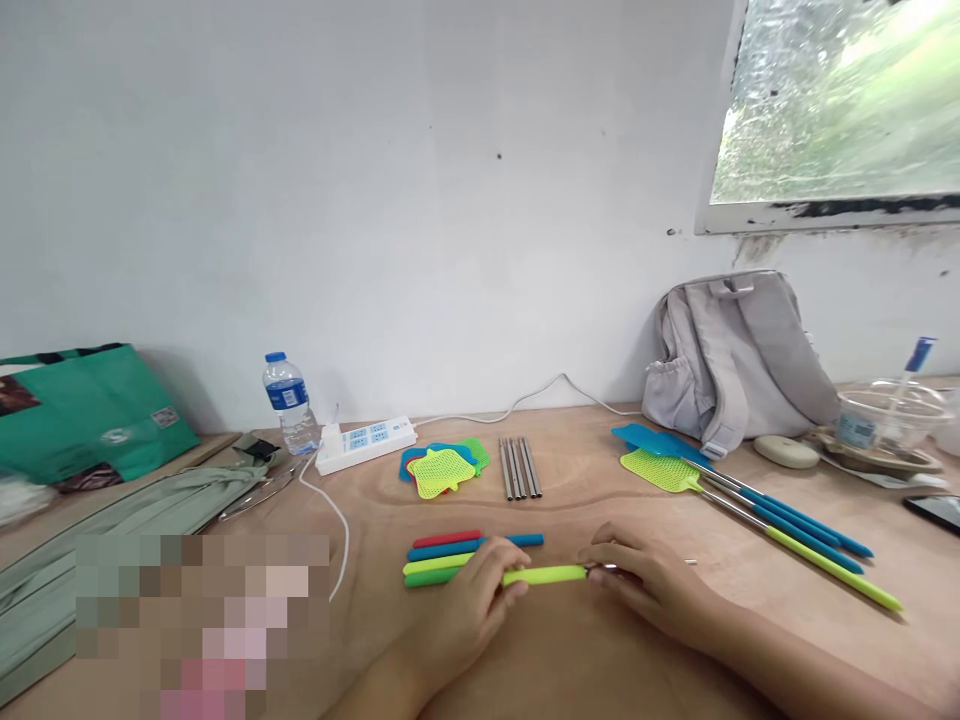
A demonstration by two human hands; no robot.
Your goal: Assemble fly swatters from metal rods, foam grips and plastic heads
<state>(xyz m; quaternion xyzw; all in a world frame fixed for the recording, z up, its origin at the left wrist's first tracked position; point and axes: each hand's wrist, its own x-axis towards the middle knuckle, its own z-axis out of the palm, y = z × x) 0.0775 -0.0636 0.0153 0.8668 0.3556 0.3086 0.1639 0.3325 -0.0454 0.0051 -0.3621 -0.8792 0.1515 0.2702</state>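
Observation:
My left hand point(474, 608) is closed around a yellow-green fly swatter handle point(553, 575), held level just above the table. My right hand point(654, 582) pinches a thin metal rod point(690, 562) where it meets the handle's right end; how deep the rod sits is hidden by the fingers. Beside my left hand lie loose handles: a red one point(448, 538), a blue one point(444, 551), a yellow-green one point(435, 567) and a green one point(429, 579). Beyond them are a stack of coloured swatter heads point(444, 473) and several metal rods point(520, 470).
Whole fly swatters point(799, 545) lie at right. Along the wall stand a grey backpack point(739, 360), a white power strip point(367, 447), a water bottle point(289, 405) and a green bag point(97, 415). A plastic cup point(885, 415) and a phone point(937, 512) are far right.

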